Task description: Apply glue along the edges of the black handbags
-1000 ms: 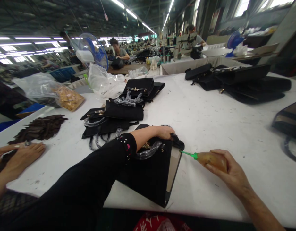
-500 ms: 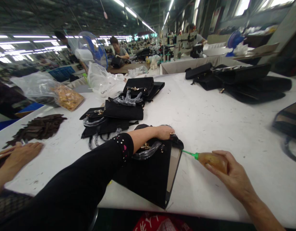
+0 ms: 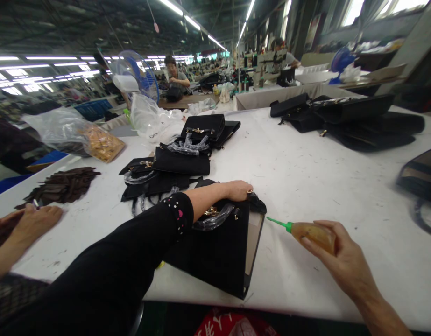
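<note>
A black handbag lies on the white table in front of me, its plastic-wrapped handle and gold clasp on top. My left hand reaches across it, fingers closed on the bag's far right corner, where the dark edge is lifted. What the fingertips press is partly hidden. In my right hand is a squeeze bottle of yellowish-brown liquid, held tilted sideways. Its thin green nozzle points at the bag's open right side, where a beige inner panel shows. The nozzle tip is just clear of the bag.
More black handbags are stacked beyond my left arm, others at the far right. Brown strips lie at left near another person's hand. A plastic bag of yellowish pieces and a blue fan stand behind.
My right hand has drawn the bottle slightly right, and the nozzle tip has moved off the bag's edge. My left hand keeps its grip. The other person's hands at left have shifted a little.
</note>
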`<state>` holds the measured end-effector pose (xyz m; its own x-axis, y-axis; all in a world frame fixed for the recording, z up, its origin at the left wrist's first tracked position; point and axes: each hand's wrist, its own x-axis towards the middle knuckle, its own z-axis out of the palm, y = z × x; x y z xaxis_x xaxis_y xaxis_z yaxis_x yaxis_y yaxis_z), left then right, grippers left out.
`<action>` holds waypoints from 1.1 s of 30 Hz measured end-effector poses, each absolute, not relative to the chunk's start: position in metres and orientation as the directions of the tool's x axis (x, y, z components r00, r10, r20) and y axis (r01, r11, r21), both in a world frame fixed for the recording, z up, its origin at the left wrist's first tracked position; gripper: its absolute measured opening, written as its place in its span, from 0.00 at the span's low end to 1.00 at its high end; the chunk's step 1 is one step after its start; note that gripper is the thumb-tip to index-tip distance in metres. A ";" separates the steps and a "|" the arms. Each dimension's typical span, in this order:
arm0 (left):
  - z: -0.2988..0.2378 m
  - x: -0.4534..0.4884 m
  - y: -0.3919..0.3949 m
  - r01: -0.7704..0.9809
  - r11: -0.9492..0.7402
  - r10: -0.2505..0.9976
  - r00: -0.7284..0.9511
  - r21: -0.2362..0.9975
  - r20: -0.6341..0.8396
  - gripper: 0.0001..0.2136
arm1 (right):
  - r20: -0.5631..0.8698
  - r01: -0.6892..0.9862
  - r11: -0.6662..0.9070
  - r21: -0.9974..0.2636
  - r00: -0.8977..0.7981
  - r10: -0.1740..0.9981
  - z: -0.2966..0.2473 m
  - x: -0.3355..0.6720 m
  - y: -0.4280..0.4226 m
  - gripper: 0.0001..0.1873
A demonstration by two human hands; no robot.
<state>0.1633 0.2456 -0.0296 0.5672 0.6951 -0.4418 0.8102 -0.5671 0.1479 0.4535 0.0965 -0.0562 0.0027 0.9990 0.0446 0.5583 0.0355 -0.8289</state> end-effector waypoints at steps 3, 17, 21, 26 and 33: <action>-0.030 0.162 0.245 0.810 -0.567 0.699 0.570 0.152 -0.432 0.10 | 0.043 0.484 0.061 -0.873 -0.048 0.998 -0.057 0.452 0.093 0.26; -0.041 0.156 0.242 0.796 -0.564 0.700 0.603 0.221 -0.383 0.09 | -0.033 0.449 0.076 -0.890 -0.232 0.972 -0.066 0.459 0.102 0.25; -0.041 0.156 0.241 0.793 -0.564 0.699 0.607 0.229 -0.378 0.09 | -0.102 0.401 0.067 -0.913 -0.385 0.917 -0.069 0.461 0.109 0.23; -0.043 0.155 0.242 0.795 -0.556 0.702 0.605 0.243 -0.375 0.08 | -0.110 0.400 0.041 -0.916 -0.349 0.931 -0.066 0.462 0.108 0.24; -0.045 0.155 0.243 0.792 -0.557 0.703 0.609 0.249 -0.368 0.08 | -0.118 0.394 0.064 -0.917 -0.422 0.899 -0.061 0.459 0.100 0.21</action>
<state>0.1546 0.2425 -0.0446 0.6092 0.7027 -0.3676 0.7925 -0.5569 0.2487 0.4594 0.1001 -0.0614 -0.4221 0.8988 -0.1185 0.3938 0.0641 -0.9170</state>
